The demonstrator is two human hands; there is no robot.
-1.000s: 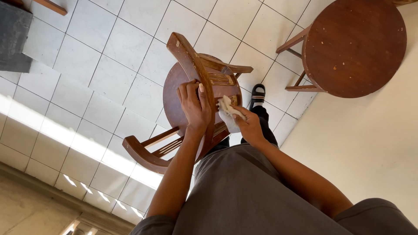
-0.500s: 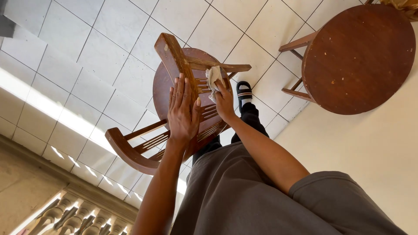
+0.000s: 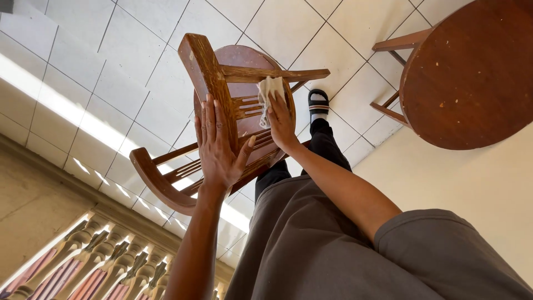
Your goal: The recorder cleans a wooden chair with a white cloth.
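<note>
White tiled floor (image 3: 94, 83), beige wall on right side of view, balustrade (image 3: 100, 266) at lower left. Grey shirt (image 3: 333, 250) nearest camera. Left hand (image 3: 217, 145) flat, fingers spread, palm pressed on wooden chair (image 3: 222, 105) back post, nothing gripped. Right hand (image 3: 282, 119) closed on pale cloth (image 3: 269, 94), pressed to chair slats by armrest. Chair on floor just ahead of legs. Sandalled foot (image 3: 318, 103) beyond chair. Round wooden table (image 3: 472, 72) farther right.

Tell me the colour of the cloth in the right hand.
The cloth is off-white, beige-tinged; the head view shows it best.
</note>
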